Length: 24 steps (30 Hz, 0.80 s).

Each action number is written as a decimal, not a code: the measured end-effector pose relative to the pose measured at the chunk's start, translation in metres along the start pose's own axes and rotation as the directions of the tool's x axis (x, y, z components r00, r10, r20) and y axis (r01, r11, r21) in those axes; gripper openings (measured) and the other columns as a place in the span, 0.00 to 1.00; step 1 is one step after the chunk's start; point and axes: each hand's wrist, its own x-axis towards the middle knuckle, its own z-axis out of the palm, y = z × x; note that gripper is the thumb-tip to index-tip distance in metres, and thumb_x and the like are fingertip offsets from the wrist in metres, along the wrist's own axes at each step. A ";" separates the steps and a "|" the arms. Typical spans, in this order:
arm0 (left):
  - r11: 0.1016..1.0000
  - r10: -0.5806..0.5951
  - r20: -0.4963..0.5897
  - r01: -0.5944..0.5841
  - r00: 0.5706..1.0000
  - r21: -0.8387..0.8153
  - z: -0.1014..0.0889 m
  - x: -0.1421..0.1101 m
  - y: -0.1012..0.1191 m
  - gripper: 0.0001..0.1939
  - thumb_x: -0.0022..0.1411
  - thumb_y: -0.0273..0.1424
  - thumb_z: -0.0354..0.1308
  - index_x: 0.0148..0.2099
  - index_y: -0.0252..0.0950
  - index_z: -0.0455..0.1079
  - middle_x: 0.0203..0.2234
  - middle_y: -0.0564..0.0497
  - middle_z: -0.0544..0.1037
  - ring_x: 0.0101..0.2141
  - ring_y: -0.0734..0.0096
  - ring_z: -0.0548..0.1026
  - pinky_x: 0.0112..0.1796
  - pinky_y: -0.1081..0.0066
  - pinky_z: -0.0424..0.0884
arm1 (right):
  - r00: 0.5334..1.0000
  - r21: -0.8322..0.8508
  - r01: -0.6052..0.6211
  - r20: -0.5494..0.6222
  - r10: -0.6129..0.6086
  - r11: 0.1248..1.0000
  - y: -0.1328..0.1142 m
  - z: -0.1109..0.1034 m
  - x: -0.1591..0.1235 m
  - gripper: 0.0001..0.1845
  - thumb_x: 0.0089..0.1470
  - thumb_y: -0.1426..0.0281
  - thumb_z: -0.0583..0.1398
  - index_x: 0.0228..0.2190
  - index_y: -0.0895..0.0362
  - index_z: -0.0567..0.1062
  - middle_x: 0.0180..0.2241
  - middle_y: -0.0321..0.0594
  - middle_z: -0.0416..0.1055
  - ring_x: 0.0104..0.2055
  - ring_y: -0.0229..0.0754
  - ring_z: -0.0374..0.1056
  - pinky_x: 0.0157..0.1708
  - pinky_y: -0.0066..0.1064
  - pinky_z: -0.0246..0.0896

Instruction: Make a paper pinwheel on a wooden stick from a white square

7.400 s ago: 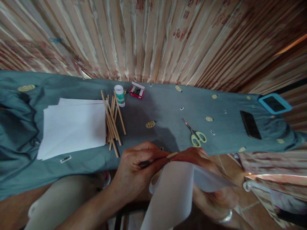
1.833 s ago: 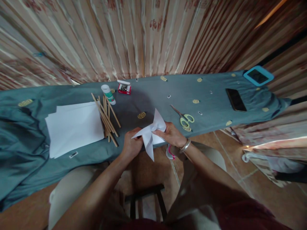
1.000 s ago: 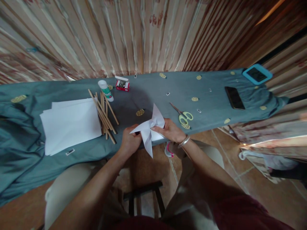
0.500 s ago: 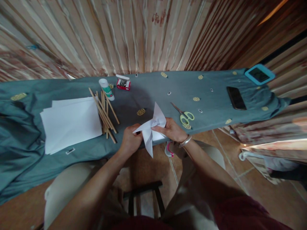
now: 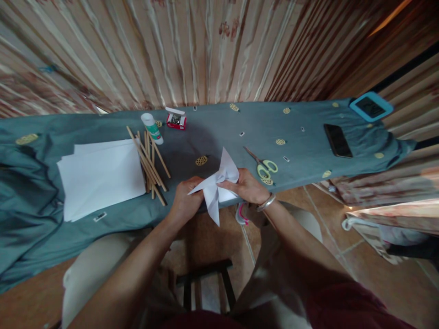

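Note:
A white paper pinwheel with pointed blades is held between both hands at the near edge of the cloth-covered table. My left hand is closed on its left side, the fingers partly hidden behind a blade. From the right, my right hand grips it, thumb pressed near the centre and fingers underneath, out of sight. Scissors with light green handles lie just beyond my right hand. Left of my left hand are several thin wooden sticks, some resting on the edge of a stack of white paper.
A glue stick and an open red box of small metal pieces stand toward the back. A dark phone and a blue-framed device lie at the right. Curtains hang behind the table.
Almost nothing differs. Both hands keep hold of the pinwheel, which has shifted very slightly, its upper tip a little to the right.

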 end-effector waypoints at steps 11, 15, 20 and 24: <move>0.997 0.031 0.102 -0.037 0.994 0.061 -0.003 -0.005 -0.001 0.13 0.51 0.28 0.51 0.17 0.37 0.66 0.15 0.54 0.70 0.22 0.69 0.70 0.26 0.73 0.66 | 0.995 -0.019 0.093 -0.043 -0.094 0.995 -0.004 0.000 -0.005 0.21 0.53 0.54 0.60 0.21 0.59 0.70 0.20 0.34 0.63 0.23 0.34 0.56 0.22 0.26 0.53; 0.992 0.087 0.147 -0.099 0.985 0.074 -0.008 -0.014 0.008 0.11 0.53 0.26 0.51 0.24 0.37 0.73 0.20 0.51 0.75 0.28 0.65 0.75 0.32 0.73 0.69 | 0.991 -0.093 0.118 -0.053 -0.123 0.989 -0.010 0.003 -0.015 0.21 0.56 0.55 0.58 0.23 0.59 0.73 0.21 0.35 0.66 0.24 0.35 0.60 0.23 0.26 0.55; 0.968 0.193 0.205 -0.220 0.960 0.120 -0.017 -0.030 0.017 0.13 0.62 0.32 0.50 0.34 0.36 0.76 0.25 0.50 0.76 0.27 0.69 0.75 0.29 0.75 0.67 | 0.968 -0.200 0.227 -0.063 -0.244 0.953 -0.030 0.006 -0.031 0.18 0.61 0.58 0.54 0.37 0.58 0.77 0.30 0.40 0.76 0.27 0.38 0.69 0.29 0.28 0.64; 0.924 0.303 0.194 -0.338 0.933 0.181 -0.024 -0.038 0.019 0.15 0.63 0.28 0.46 0.40 0.34 0.75 0.26 0.49 0.76 0.25 0.72 0.73 0.28 0.76 0.68 | 0.941 -0.262 0.295 -0.089 -0.327 0.919 -0.042 0.008 -0.039 0.14 0.62 0.63 0.54 0.42 0.55 0.76 0.36 0.43 0.78 0.34 0.41 0.74 0.37 0.30 0.69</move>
